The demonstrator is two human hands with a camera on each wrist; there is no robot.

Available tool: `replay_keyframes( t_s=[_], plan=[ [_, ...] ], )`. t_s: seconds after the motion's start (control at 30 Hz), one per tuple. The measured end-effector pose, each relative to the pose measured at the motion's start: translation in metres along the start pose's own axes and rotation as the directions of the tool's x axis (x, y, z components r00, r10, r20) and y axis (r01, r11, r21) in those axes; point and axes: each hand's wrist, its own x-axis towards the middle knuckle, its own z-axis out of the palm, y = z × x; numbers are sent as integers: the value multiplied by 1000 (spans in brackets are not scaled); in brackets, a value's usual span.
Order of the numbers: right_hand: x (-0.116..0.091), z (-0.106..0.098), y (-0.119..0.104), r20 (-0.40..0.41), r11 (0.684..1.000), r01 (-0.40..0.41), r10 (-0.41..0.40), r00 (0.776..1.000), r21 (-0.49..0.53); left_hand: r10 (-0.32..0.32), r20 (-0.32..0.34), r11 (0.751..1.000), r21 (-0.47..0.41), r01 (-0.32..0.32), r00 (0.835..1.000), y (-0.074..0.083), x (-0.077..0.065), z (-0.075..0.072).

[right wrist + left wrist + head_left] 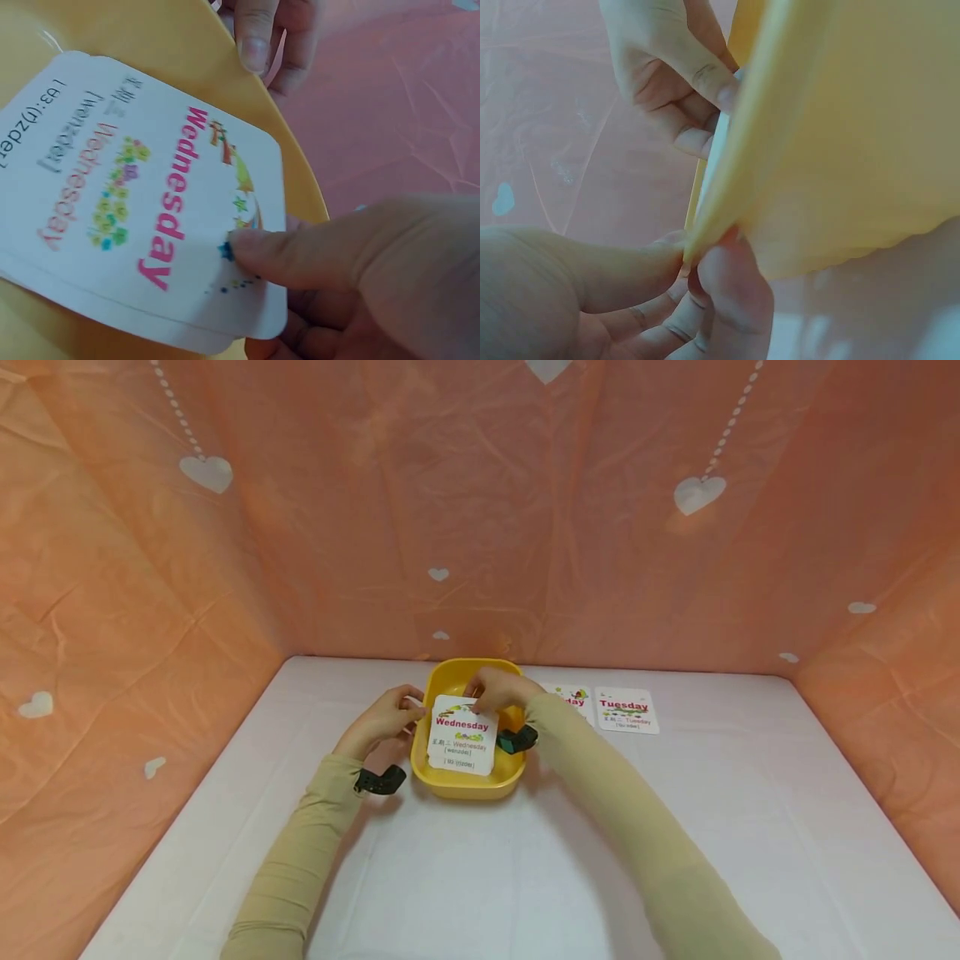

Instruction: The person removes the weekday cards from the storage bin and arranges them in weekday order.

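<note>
A yellow plastic basin (467, 792) stands near the back of the table, with white cards inside it. The top card, a Wednesday card (463, 737), overlaps at least one other card whose lower line of print shows beneath it. My right hand (498, 688) pinches the Wednesday card at its top edge, thumb on the printed face, as the right wrist view shows. At the basin's left rim, my left hand (384, 718) pinches the rim between thumb and fingers, seen close up in the left wrist view.
Right of the basin lie a Tuesday card (627, 710) and another day card (572, 700), partly hidden by my right arm. A white cloth covers the table (450, 877). Orange curtains (480, 527) with white hearts hang at the back and sides.
</note>
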Motion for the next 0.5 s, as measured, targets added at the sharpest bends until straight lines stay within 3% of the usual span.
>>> replay_keyframes(
  t_s=[0.27,0.5],
  plan=[
    [3,1,8,-120,1000,-11,11,993,5,2,-4,1000,-17,-2,1000,0,0,1],
    [3,2,11,-169,1000,-5,9,986,21,3,0,1000,-15,-3,1000,1,0,1]
  ],
)
